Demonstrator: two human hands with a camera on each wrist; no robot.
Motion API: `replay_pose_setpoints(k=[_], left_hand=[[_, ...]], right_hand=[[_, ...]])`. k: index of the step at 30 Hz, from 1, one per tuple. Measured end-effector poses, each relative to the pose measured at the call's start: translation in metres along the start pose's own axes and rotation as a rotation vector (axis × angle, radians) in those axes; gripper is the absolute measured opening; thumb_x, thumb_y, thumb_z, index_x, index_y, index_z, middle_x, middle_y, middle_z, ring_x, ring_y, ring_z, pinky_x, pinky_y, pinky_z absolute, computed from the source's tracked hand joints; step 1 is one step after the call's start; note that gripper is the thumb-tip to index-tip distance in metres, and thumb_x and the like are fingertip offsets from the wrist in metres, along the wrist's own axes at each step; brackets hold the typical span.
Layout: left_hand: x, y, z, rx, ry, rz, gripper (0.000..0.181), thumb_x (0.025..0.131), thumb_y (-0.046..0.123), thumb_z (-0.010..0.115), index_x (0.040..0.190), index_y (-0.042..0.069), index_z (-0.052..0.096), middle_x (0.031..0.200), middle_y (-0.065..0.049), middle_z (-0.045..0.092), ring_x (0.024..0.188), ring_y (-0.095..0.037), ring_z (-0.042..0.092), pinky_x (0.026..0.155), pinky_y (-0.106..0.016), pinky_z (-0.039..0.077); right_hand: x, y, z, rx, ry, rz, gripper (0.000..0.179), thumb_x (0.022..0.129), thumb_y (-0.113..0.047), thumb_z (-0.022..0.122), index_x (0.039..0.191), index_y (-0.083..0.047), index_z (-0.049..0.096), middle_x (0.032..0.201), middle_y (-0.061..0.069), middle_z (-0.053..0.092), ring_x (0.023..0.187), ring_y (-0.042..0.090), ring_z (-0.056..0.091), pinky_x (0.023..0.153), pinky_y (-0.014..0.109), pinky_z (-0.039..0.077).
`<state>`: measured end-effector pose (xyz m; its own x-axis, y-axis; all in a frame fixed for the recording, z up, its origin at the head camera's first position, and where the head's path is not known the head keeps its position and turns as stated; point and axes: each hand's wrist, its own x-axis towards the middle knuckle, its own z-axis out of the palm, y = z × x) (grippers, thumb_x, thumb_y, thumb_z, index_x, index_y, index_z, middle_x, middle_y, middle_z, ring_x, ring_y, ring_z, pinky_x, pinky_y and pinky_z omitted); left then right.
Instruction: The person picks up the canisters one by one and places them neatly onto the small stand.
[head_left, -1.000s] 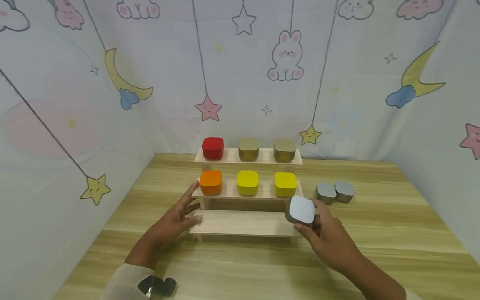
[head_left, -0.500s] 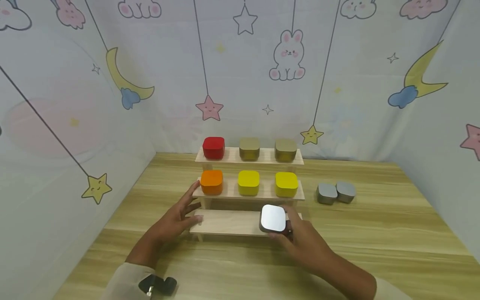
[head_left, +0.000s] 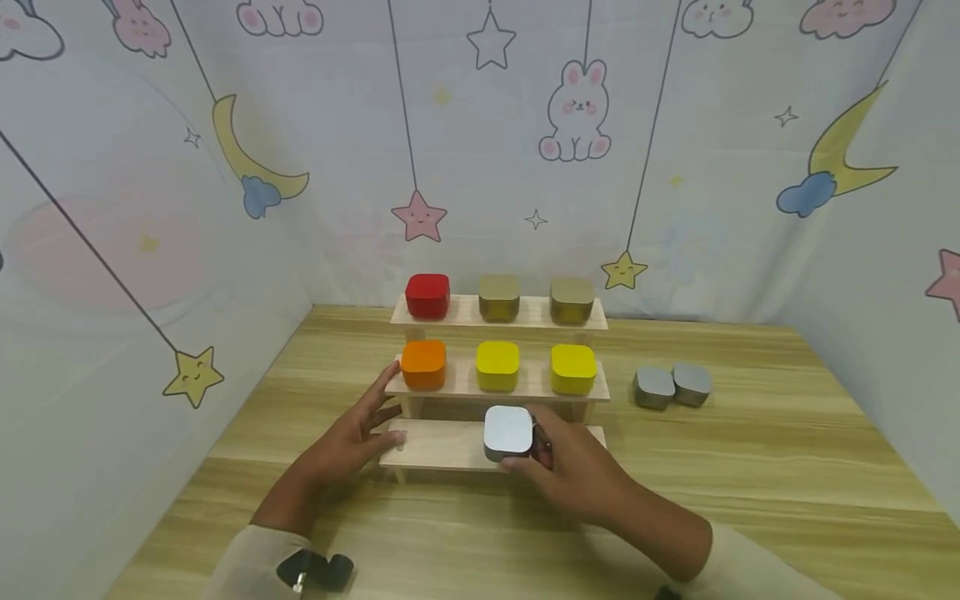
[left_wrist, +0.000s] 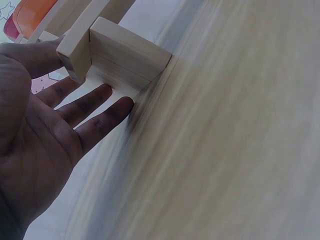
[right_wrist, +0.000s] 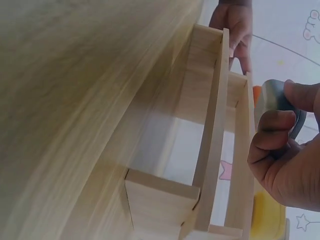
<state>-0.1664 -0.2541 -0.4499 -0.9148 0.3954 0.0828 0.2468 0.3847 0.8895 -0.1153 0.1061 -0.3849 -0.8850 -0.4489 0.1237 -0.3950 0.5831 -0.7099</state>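
Observation:
My right hand (head_left: 583, 473) pinches a silver rounded-square tin (head_left: 508, 430) between thumb and fingers, over the middle of the lowest tier of a three-tier wooden stand (head_left: 438, 446). In the right wrist view the tin (right_wrist: 271, 97) appears beside the front board, the fingers curled against it. At the stand's left end is my left hand (head_left: 341, 450), its thumb on the lowest tier. Its fingers reach loosely along the end pieces, as the left wrist view shows. An orange tin (head_left: 423, 365) and two yellow tins (head_left: 497, 365) sit on the middle tier.
On the top tier stand a red tin (head_left: 427, 297) and two gold tins (head_left: 498, 298). Two more silver tins (head_left: 654, 387) sit side by side on the wooden table (head_left: 750, 467), right of the stand. A cartoon-printed cloth (head_left: 480, 150) hangs behind and at both sides.
My right hand has carried the silver tin leftward from the stand's right end to above the middle of the lowest tier. My left hand has stayed in place.

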Motion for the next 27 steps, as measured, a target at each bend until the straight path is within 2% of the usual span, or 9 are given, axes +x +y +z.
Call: replay_pose_setpoints(k=[3,8,15,17,21,25,27], left_hand=[[0.0,0.001,0.0,-0.008,0.002,-0.009,0.108,0.103,0.012,0.076,0.176,0.042,0.002,0.187,-0.001,0.003,0.159,-0.055,0.04,0.12,-0.066,0.047],[0.0,0.002,0.0,-0.01,-0.001,-0.009,0.108,0.103,0.013,0.076,0.175,0.045,0.002,0.187,-0.001,0.002,0.159,-0.055,0.04,0.12,-0.066,0.048],[0.0,0.001,0.002,0.004,-0.001,0.005,0.108,0.103,0.013,0.076,0.176,0.041,0.0,0.187,-0.005,0.002,0.158,-0.057,0.04,0.119,-0.065,0.049],[0.0,0.002,0.003,0.008,-0.003,0.01,0.108,0.104,0.013,0.075,0.177,0.039,0.0,0.187,-0.006,0.002,0.158,-0.058,0.04,0.119,-0.066,0.048],[0.0,0.004,0.003,0.012,0.0,-0.002,0.107,0.104,0.014,0.075,0.176,0.04,0.001,0.187,-0.004,0.003,0.158,-0.057,0.04,0.12,-0.068,0.048],[0.0,0.002,0.002,0.014,0.003,-0.013,0.107,0.104,0.014,0.076,0.176,0.041,0.001,0.187,-0.004,0.004,0.158,-0.056,0.04,0.12,-0.07,0.046],[0.0,0.001,0.001,0.012,-0.001,-0.007,0.107,0.104,0.014,0.075,0.176,0.041,0.001,0.187,-0.004,0.003,0.158,-0.057,0.04,0.12,-0.07,0.046]], right_hand=[[0.007,-0.001,0.003,0.011,-0.005,0.008,0.051,0.098,-0.031,0.084,0.139,-0.011,0.06,0.078,-0.007,0.059,0.066,0.004,0.048,0.057,0.021,0.041],[0.017,-0.003,0.011,0.041,-0.014,0.022,0.052,0.097,-0.029,0.085,0.139,-0.009,0.062,0.101,-0.001,0.074,0.078,0.009,0.057,0.066,0.022,0.047],[0.028,-0.009,0.022,0.055,-0.065,0.051,0.05,0.096,-0.029,0.086,0.136,-0.008,0.063,0.107,0.0,0.072,0.087,0.014,0.059,0.073,0.025,0.048],[0.032,-0.011,0.025,0.055,-0.088,0.064,0.051,0.097,-0.029,0.085,0.138,-0.008,0.062,0.113,0.001,0.073,0.091,0.014,0.06,0.078,0.027,0.051],[0.038,-0.018,0.03,0.054,-0.128,0.074,0.05,0.097,-0.03,0.085,0.135,-0.008,0.061,0.117,0.003,0.074,0.095,0.015,0.061,0.083,0.032,0.054],[0.046,-0.027,0.038,0.047,-0.147,0.072,0.05,0.095,-0.032,0.087,0.131,-0.007,0.062,0.113,0.003,0.074,0.092,0.015,0.061,0.081,0.03,0.053],[0.05,-0.03,0.042,0.042,-0.149,0.07,0.052,0.095,-0.032,0.088,0.132,-0.006,0.062,0.117,0.005,0.075,0.095,0.015,0.063,0.083,0.032,0.055]])
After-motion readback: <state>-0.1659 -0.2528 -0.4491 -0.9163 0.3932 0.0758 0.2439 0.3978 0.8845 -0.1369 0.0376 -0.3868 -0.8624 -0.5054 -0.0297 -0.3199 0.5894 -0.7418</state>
